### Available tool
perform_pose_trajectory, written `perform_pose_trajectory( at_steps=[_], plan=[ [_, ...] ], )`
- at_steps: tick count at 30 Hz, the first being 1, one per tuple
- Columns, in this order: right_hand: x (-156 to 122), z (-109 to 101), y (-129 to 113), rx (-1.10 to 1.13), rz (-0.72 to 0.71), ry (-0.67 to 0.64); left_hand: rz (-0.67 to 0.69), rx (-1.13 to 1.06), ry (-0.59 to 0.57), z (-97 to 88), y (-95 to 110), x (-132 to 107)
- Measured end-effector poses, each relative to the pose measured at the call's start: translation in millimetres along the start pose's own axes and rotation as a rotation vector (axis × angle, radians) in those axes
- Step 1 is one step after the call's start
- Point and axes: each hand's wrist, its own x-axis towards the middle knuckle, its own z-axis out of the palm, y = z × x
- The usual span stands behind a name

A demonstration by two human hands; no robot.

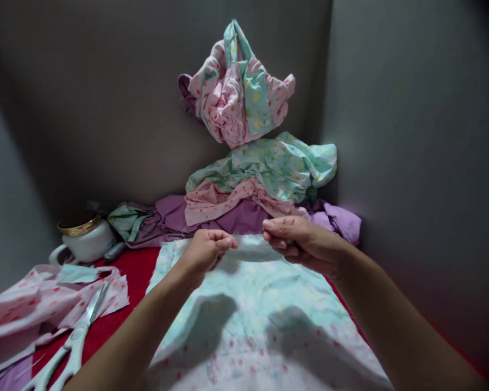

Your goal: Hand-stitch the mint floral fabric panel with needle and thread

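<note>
My left hand [208, 254] and my right hand [305, 243] are raised, a short gap apart, over the far part of a spread patchwork cloth [261, 288]. Both are closed, thumb and fingertips pressed together. Whatever either one pinches is too small to make out. Beneath them the cloth is mint green with a pale floral print, and its near part is white with pink-red dots. Shadows of both hands fall across it. Scissors [80, 332] with white handles lie to the left of my left forearm, partly on a pink dotted cloth [28, 304].
A white mug with a gold rim [83, 236] stands at the back left. Crumpled purple fabric [236, 216], pink dotted fabric and green floral fabric [269, 163] are heaped behind the cloth. A patchwork bundle [236, 98] hangs on the grey wall. Red fabric [136, 271] covers the surface.
</note>
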Motion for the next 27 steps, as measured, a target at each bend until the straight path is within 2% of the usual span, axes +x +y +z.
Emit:
perform_pose_trajectory(
  at_steps=[7,10,13,18,23,25,27],
  plan=[
    [-19,-19,-21,0.078,-0.107,0.105,-0.081,0.307,0.269,-25.8,-25,31],
    [-33,-22,-33,0.129,-0.168,0.167,-0.077,0.464,0.327,-37.4,-38,42],
    [-47,-27,-45,0.146,-0.220,0.225,-0.071,0.621,0.338,-45.8,-45,47],
    [-71,-46,-57,0.011,-0.372,0.365,-0.042,0.797,0.293,-46.7,-48,46],
    [-88,-66,-59,-0.144,-0.690,0.595,0.041,0.902,0.280,-43.5,-42,42],
    [-86,-65,-56,-0.159,-0.718,0.587,0.082,0.943,0.315,-46.3,-34,31],
    [-78,-55,-52,-0.154,-0.674,0.533,0.123,0.975,0.361,-53.6,-23,11]
  ],
)
